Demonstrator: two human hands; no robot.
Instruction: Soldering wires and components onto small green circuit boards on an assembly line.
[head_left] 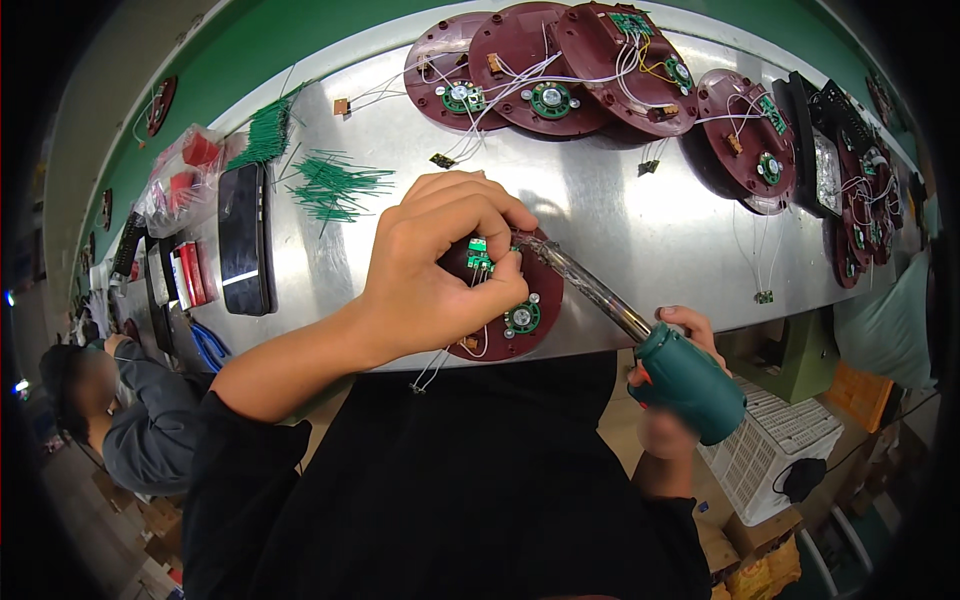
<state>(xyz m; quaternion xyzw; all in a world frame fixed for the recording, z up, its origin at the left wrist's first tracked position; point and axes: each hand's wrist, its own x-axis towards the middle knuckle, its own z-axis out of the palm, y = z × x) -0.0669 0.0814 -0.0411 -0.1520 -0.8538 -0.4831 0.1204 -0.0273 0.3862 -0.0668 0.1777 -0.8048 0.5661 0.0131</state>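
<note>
My right hand [697,328] is wrapped round the green handle of a soldering gun [690,385]. Its long metal barrel slants up and left, with the tip close to my left fingertips. My left hand [425,265] is closed in a pinch over a round maroon plastic disc [546,288] at the table's near edge. What the pinch holds is too small to make out. Under that hand the disc carries a small green circuit board [479,253] and a small round speaker [521,318]. White wires run from it to a tiny board [418,388] hanging past the edge.
Several wired maroon discs [625,75] overlap along the far side of the metal table [340,265]. Green wire pieces [335,185] lie in a loose pile at left, near a black phone [245,240]. A person [150,430] sits at far left. A white crate [770,440] stands at lower right.
</note>
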